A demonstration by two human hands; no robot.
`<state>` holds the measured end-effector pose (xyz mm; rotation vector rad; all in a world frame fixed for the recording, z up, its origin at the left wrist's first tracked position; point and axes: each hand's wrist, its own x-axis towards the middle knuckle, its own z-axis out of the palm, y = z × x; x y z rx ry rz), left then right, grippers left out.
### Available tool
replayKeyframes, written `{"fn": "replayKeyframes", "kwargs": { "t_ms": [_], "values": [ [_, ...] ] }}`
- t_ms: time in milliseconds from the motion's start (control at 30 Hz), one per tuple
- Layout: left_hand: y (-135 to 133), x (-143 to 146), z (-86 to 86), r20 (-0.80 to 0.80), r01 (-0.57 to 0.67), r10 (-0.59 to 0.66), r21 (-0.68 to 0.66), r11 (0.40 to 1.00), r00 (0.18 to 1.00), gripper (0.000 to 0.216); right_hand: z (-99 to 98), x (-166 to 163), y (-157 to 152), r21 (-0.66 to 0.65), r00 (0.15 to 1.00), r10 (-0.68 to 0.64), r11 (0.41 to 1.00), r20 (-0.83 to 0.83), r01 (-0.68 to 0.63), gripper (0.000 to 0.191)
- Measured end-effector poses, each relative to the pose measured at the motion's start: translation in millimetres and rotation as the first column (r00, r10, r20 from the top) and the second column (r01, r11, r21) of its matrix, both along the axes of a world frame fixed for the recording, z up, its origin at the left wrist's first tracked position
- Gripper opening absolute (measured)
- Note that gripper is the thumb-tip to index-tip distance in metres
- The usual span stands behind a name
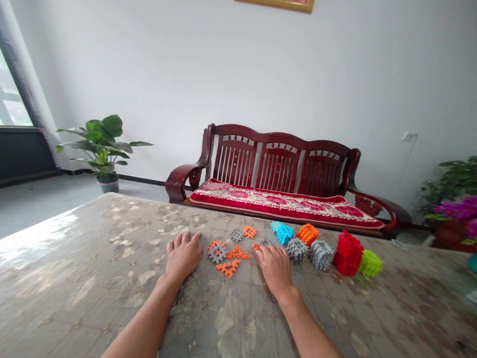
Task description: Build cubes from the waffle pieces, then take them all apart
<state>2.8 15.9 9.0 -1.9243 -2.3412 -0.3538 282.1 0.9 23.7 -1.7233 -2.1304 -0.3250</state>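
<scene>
My left hand lies palm down on the table with its fingers spread and holds nothing. To its right are loose interlocking plastic pieces: a grey square piece over an orange one, two orange triangular pieces, a grey lattice piece and an orange square piece. My right hand rests palm down on the table, fingers stretched forward. An orange piece shows at its left fingertips, partly covered. Just beyond the fingers sits another grey piece, also partly hidden.
Right of my right hand stand stacked blocks: blue, orange, grey, another grey, red and lime. A wooden bench stands behind the patterned table. Purple flowers are at the far right.
</scene>
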Motion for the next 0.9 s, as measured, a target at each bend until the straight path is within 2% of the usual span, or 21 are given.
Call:
{"fn": "replayKeyframes", "kwargs": {
  "t_ms": [133,300,400,567,700,767,900],
  "values": [
    [-0.5,0.8,1.3,0.001,-0.002,0.002,-0.004,1.000,1.000,0.049,-8.1,8.7,7.8,0.054,0.999,-0.016,0.998,-0.033,0.017,0.036],
    [-1.1,2.1,3.4,-0.002,-0.010,0.010,-0.016,1.000,1.000,0.049,-14.8,11.1,11.7,0.094,0.995,-0.083,0.992,-0.052,0.087,0.041],
    [-1.2,2.0,3.7,-0.007,-0.011,0.010,-0.015,1.000,1.000,0.049,-16.3,13.9,12.3,0.149,0.989,-0.087,0.983,-0.120,0.105,0.044],
    [-0.6,0.6,1.6,-0.012,-0.009,0.009,-0.006,1.000,1.000,0.049,-17.0,27.8,11.7,0.324,0.970,-0.018,0.941,-0.244,0.099,0.047],
    [0.4,-0.4,-1.1,-0.012,-0.005,0.005,-0.005,1.000,1.000,0.049,-16.2,36.3,2.7,0.407,0.975,0.068,0.913,-0.210,0.024,0.037],
    [1.1,-0.8,-2.0,-0.009,-0.002,0.002,-0.001,1.000,1.000,0.049,-14.7,36.4,-5.7,0.375,0.978,0.110,0.926,-0.177,-0.036,0.029],
    [2.1,-1.4,-2.3,-0.003,0.000,0.000,0.001,1.000,1.000,0.049,-9.7,30.6,-22.4,0.197,0.978,0.130,0.976,-0.164,-0.097,0.015]
  ]
}}
